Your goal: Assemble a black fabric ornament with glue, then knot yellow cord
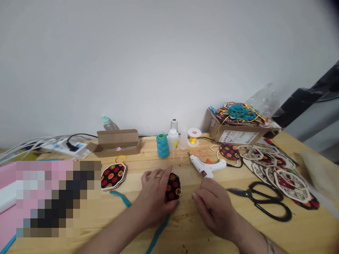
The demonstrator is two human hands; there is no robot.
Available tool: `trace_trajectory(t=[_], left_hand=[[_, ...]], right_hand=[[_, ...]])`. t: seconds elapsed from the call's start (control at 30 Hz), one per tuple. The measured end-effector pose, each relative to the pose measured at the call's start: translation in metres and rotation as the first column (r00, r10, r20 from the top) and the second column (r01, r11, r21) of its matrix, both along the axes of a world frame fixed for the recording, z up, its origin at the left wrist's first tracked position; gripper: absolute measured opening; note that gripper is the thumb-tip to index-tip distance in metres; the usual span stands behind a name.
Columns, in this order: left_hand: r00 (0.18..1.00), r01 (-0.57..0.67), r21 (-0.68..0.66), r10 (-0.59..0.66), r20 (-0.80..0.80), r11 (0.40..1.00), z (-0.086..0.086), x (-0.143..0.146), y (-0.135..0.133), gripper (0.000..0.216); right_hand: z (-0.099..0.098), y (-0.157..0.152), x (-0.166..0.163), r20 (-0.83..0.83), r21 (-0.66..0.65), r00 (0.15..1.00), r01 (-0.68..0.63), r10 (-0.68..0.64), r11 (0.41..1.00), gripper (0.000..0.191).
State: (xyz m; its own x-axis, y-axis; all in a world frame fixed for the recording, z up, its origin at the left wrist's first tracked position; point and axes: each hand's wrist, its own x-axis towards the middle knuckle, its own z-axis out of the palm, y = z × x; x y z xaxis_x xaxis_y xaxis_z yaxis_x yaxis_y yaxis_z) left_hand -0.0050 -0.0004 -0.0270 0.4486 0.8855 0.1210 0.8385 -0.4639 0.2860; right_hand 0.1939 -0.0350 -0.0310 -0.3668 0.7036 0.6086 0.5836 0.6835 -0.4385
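My left hand lies over a dark, scalloped fabric piece with red and orange round flowers, on the wooden table. Its index finger runs along the upper left edge and its thumb crosses the lower edge, so the hand grips the piece and hides its left part. A teal tassel trails from below that hand towards me. To the right of the piece, apart from it, my right hand is closed, fingers curled in; what it may hold is hidden. Just beyond it lies a white glue gun.
Black-handled scissors and a spread of wooden lattice cut-outs lie right. A full cardboard box stands behind them. Teal thread, a white bottle and a yellow spool stand at the back. Stacked patterned pieces lie left.
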Motion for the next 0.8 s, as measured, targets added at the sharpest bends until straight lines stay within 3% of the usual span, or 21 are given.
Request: trace_trajectory(t=[0.23,0.43,0.6,0.8], left_hand=[[0.994,-0.001,0.068,0.008,-0.107,0.998,0.012,-0.041,0.014,0.068],[0.988,-0.035,0.136,0.056,-0.147,0.99,0.008,-0.069,0.022,0.054],[0.979,-0.1,0.197,0.133,-0.158,0.975,0.014,-0.062,0.018,0.048],[0.995,0.006,0.196,0.013,-0.097,0.981,0.01,-0.041,0.004,0.042]], right_hand=[[0.0,0.002,0.0,0.02,0.011,1.0,0.011,-0.012,1.0,0.016],[0.002,0.001,0.0,0.022,-0.003,1.0,0.022,-0.022,1.0,0.017],[0.002,0.002,-0.001,0.016,-0.01,1.0,0.021,-0.021,1.0,0.017],[0.002,0.003,0.0,0.01,-0.007,0.999,0.04,-0.04,0.999,0.018]])
